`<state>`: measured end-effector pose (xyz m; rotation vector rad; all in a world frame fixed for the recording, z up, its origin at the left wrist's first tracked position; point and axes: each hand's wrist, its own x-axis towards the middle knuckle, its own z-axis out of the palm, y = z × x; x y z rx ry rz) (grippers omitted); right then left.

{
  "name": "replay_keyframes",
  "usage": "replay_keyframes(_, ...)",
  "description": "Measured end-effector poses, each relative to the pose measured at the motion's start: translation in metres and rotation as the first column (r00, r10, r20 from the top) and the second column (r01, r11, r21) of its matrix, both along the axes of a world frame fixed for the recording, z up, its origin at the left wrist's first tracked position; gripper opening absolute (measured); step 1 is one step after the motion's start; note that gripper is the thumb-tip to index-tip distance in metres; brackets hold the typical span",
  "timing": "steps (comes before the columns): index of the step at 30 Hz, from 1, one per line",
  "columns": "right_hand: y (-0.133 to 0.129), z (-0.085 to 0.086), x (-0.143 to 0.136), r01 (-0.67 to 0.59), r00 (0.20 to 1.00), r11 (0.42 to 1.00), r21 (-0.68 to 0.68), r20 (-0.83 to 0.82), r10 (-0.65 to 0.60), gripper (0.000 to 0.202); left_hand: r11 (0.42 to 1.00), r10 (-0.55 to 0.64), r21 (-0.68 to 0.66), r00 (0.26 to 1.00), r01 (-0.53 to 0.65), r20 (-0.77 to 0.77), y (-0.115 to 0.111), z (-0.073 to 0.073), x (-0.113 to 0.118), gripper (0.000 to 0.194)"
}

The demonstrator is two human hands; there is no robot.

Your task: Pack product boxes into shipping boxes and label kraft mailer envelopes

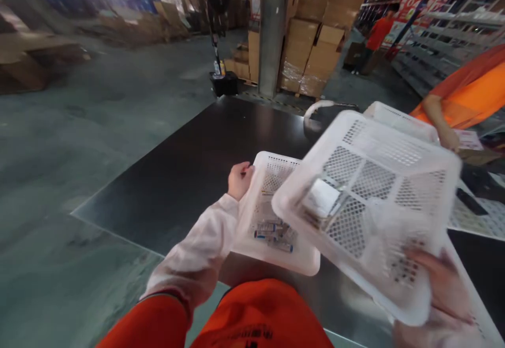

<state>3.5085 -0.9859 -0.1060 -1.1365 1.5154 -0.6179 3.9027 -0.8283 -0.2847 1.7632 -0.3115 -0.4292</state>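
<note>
My left hand (pixel 240 180) is closed on the left rim of a white plastic basket (pixel 246 242) with perforated sides. Inside that basket lie several small clear packs with blue and white labels (pixel 272 232). On the right, my right hand (pixel 437 277) grips a second white basket (pixel 394 148), tilted and raised above the first one, covering part of it. A white card-like pack (pixel 321 198) and some thin packets rest in the raised basket. The right fingers show partly through its mesh and are blurred.
A dark metal-topped table (pixel 177 158) extends ahead and left. Behind the raised basket are another white basket (pixel 398 119) and a co-worker's hand (pixel 448 138). A standing fan (pixel 216 0), a pillar (pixel 272 32) and stacked cartons (pixel 307 42) stand beyond the table.
</note>
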Motion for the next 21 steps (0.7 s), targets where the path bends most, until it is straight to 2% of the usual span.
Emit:
replay_keyframes(1, 0.007, -0.009, 0.019, -0.048, 0.999, 0.999, 0.023, 0.015, 0.048, 0.054, 1.000, 0.013, -0.001, 1.000, -0.013, -0.020, 0.009, 0.003, 0.003, 0.052)
replay_keyframes(3, 0.019, -0.036, 0.055, -0.183, 0.983, 0.982, -0.042, 0.004, 0.183, 0.051, 1.000, -0.024, -0.012, 0.992, 0.023, -0.127, 0.027, 0.005, 0.005, 0.066)
replay_keyframes(5, 0.028, -0.072, 0.081, -0.332, 0.943, 0.929, -0.162, -0.086, 0.322, 0.045, 0.982, -0.181, 0.004, 0.952, 0.188, -0.249, 0.043, 0.002, 0.004, 0.079)
replay_keyframes(6, 0.032, -0.090, 0.090, -0.371, 0.926, 0.906, -0.201, -0.146, 0.347, 0.042, 0.956, -0.273, 0.027, 0.917, 0.293, -0.289, 0.050, -0.001, 0.001, 0.079)
replay_keyframes(8, 0.037, -0.122, 0.100, -0.426, 0.894, 0.866, -0.263, -0.270, 0.357, 0.038, 0.886, -0.400, 0.113, 0.864, 0.450, -0.305, 0.061, -0.009, -0.006, 0.060)
replay_keyframes(9, 0.039, -0.135, 0.101, -0.452, 0.870, 0.847, -0.279, -0.346, 0.351, 0.038, 0.865, -0.415, 0.176, 0.866, 0.471, -0.279, 0.064, -0.012, -0.010, 0.045)
replay_keyframes(11, 0.042, -0.154, 0.097, -0.547, 0.774, 0.794, -0.265, -0.522, 0.360, 0.041, 0.863, -0.366, 0.286, 0.905, 0.417, -0.217, 0.067, -0.019, -0.016, 0.020)
replay_keyframes(14, 0.043, -0.165, 0.086, -0.685, 0.568, 0.717, -0.133, -0.713, 0.410, 0.035, 0.858, -0.286, 0.397, 0.945, 0.325, -0.157, 0.061, -0.024, -0.020, 0.025)
replay_keyframes(15, 0.042, -0.166, 0.083, -0.702, 0.536, 0.704, -0.104, -0.729, 0.427, 0.031, 0.858, -0.266, 0.410, 0.951, 0.309, -0.160, 0.058, -0.023, -0.020, 0.027)
replay_keyframes(18, 0.037, -0.161, 0.078, -0.715, 0.541, 0.690, -0.111, -0.713, 0.446, 0.024, 0.875, -0.235, 0.367, 0.940, 0.316, -0.248, 0.049, -0.017, -0.018, 0.019)
replay_keyframes(20, 0.032, -0.151, 0.077, -0.723, 0.556, 0.680, -0.126, -0.689, 0.464, 0.021, 0.901, -0.251, 0.257, 0.904, 0.349, -0.347, 0.047, -0.006, -0.016, 0.010)
replay_keyframes(21, 0.031, -0.145, 0.078, -0.728, 0.559, 0.673, -0.130, -0.680, 0.474, 0.021, 0.914, -0.269, 0.184, 0.880, 0.361, -0.393, 0.049, 0.003, -0.015, 0.014)
